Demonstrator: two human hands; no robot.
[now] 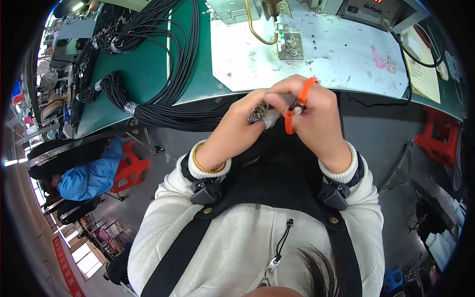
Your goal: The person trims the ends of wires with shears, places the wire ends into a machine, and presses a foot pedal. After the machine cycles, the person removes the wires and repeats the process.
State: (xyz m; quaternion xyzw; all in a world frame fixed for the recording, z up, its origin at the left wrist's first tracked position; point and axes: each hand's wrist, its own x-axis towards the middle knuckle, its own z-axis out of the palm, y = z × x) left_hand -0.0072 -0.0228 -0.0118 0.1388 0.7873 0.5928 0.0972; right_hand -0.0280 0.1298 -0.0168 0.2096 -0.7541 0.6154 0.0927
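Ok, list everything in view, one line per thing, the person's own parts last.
cable bundles: several, black, on the green bench at left
green bench: one, across the top
metal plate: one, grey-white, on the bench ahead
brass tube: one, curved, top centre
stools: two, red, at left and right
co-worker's sleeve: one, blue, lower left
scissors: one, orange handles, in right hand
metal clips: small bunch, at left fingertips
left hand: one, gold bangle at the wrist
right hand: one

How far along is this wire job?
Looks done: several black wire bundles lie taped on the green bench. In hand: the left hand pinches a cluster of small metal ends; the right hand works orange snips against them. How many remain cannot be told.
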